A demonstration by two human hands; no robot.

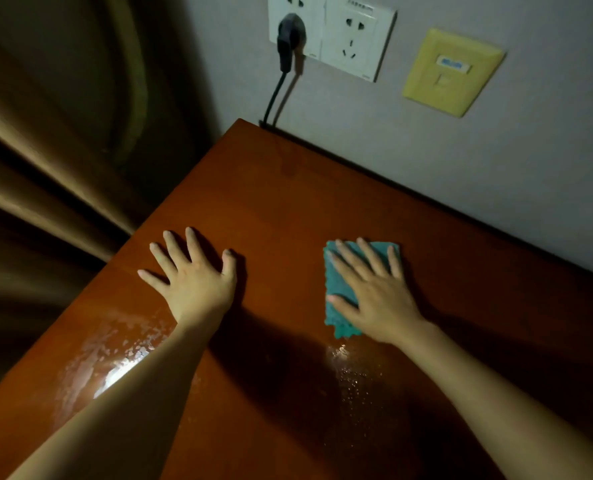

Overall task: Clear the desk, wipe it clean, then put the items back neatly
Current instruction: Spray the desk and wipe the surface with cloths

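The reddish-brown wooden desk (pixel 288 209) fills the lower frame, with wet streaks near its left front edge and droplets below the cloth. My left hand (pixel 198 275) lies flat on the bare wood, fingers spread, holding nothing. My right hand (pixel 374 292) presses flat, fingers apart, on a folded teal cloth (pixel 336 285) that rests on the desk to the right of centre. The cloth shows past the fingertips and under the thumb; the palm hides the rest of it.
Brown curtains (pixel 63 150) hang left of the desk. On the grey wall behind are white sockets (pixel 350 39) with a black plug (pixel 286 39), whose cable drops behind the desk's far corner, and a yellow data plate (pixel 451 71).
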